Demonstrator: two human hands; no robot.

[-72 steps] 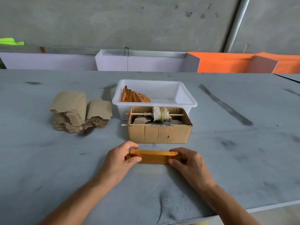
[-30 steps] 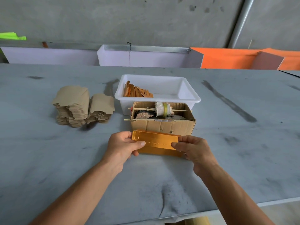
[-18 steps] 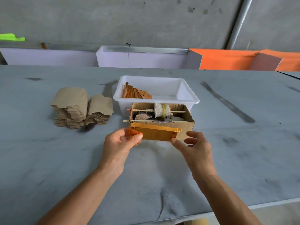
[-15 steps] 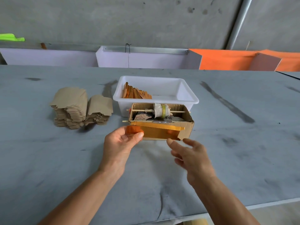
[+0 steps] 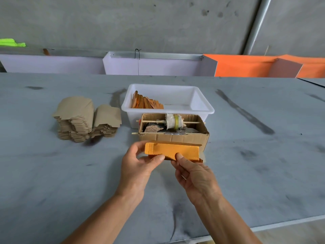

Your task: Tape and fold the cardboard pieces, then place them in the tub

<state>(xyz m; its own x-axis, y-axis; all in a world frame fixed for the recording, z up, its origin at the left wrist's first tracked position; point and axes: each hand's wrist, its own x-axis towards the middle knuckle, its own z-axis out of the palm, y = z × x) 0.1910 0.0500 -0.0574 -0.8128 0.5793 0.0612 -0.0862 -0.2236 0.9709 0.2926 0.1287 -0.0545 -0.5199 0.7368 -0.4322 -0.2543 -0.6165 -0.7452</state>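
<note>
cardboard piece [image 5: 173,150], the orange folded one, is held up just above the table [image 5: 52,182], right in front of the brown cardboard box [image 5: 175,138]. left hand [image 5: 139,166] has it pinched at the near left part, thumb on top and fingers curled underneath. right hand [image 5: 195,175] pinches the near edge about mid-way along, thumb tip pressed on the top face. the two thumbs nearly meet. the piece covers the lower front of the box from this angle, can't tell if it actually touches it.

the box is open on top with a thin wooden stick [image 5: 168,122] run across it, carrying a roll wrapped in whitish cloth with a yellow-green band [image 5: 174,121]. some brownish and grey bits lie under it, hard to make out. a second stick pokes out of the box's left side.

touching the box on the far side is the white plastic tub [image 5: 202,103], with a row of orange folded pieces [image 5: 146,103] leaning in its left part.

off to the left, well apart from the hands, two stacks of flat brown cardboard blanks [image 5: 84,118] sit side by side.

table is grey with dark smudges and streaks. past it there are pale lilac panels [image 5: 154,66], orange ones [image 5: 246,66] to the right, then a bare concrete wall [image 5: 123,20] with a pipe [image 5: 255,23] running up it.
</note>
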